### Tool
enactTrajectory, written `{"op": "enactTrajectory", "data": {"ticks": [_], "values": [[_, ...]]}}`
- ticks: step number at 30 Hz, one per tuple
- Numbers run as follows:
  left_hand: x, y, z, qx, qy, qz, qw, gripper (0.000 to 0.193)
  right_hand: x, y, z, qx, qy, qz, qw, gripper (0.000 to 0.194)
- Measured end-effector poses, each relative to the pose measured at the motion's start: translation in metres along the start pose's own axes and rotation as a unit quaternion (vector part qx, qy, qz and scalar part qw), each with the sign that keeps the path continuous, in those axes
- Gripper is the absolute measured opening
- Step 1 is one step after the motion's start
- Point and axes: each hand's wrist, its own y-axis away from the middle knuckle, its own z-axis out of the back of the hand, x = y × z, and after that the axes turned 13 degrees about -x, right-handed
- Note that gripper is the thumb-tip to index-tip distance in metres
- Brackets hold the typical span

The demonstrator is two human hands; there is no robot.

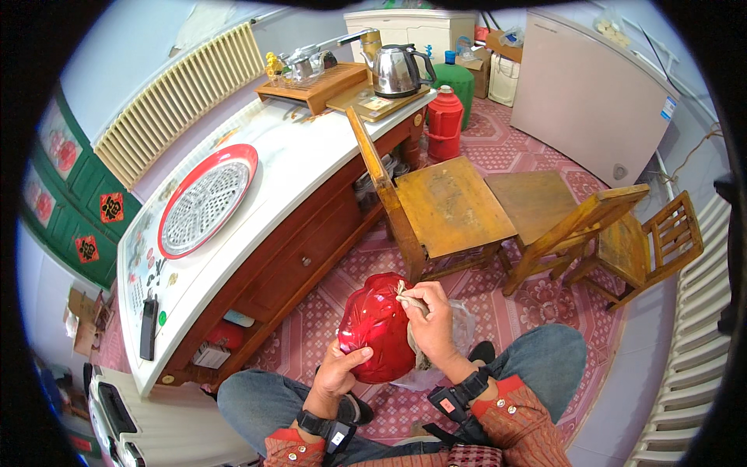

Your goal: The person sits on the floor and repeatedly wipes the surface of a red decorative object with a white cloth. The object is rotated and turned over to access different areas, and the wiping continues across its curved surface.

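Note:
A shiny red dish (379,333) with a raised leaf-like pattern is held up in front of my knees. My left hand (341,368) grips its lower left edge, thumb on top. At the upper right rim, my right hand (429,315) pinches a greyish-beige cloth (413,302) against the dish. More of the cloth hangs behind the dish, partly hidden. Whether the dish is glass or plastic cannot be told. Below it, on the floor, lies a clear plastic bag (461,327), partly covered by my right hand and the dish.
To the left is a white-topped table (292,169) bearing a red-rimmed round tray (207,201) and a metal electric kettle (400,70). Wooden chairs (455,204) stand ahead and right. Beyond the table's end sits a red thermos flask (444,125). A white radiator (688,350) runs along the right.

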Motion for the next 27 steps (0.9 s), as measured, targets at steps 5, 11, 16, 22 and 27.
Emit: {"op": "enactTrajectory", "data": {"ticks": [5,11,16,22,27], "values": [[0.002,-0.003,0.002,-0.020,0.035,0.009,0.999,0.055,0.013,0.020,0.000,0.066,-0.031,0.070,0.995,0.011],[0.003,-0.006,0.007,-0.028,0.044,0.009,0.999,0.058,0.019,0.032,-0.002,0.118,-0.046,0.042,0.991,0.013],[0.001,-0.004,0.002,-0.011,0.041,0.018,0.999,0.061,-0.007,0.005,-0.004,-0.006,-0.015,-0.005,1.000,0.013],[0.005,-0.007,0.005,-0.032,0.040,0.015,0.999,0.058,0.013,0.025,-0.001,0.043,-0.006,0.025,0.999,0.015],[0.003,-0.006,0.008,-0.032,0.025,0.015,0.999,0.056,0.015,0.031,0.000,0.101,-0.005,0.084,0.991,0.016]]}}
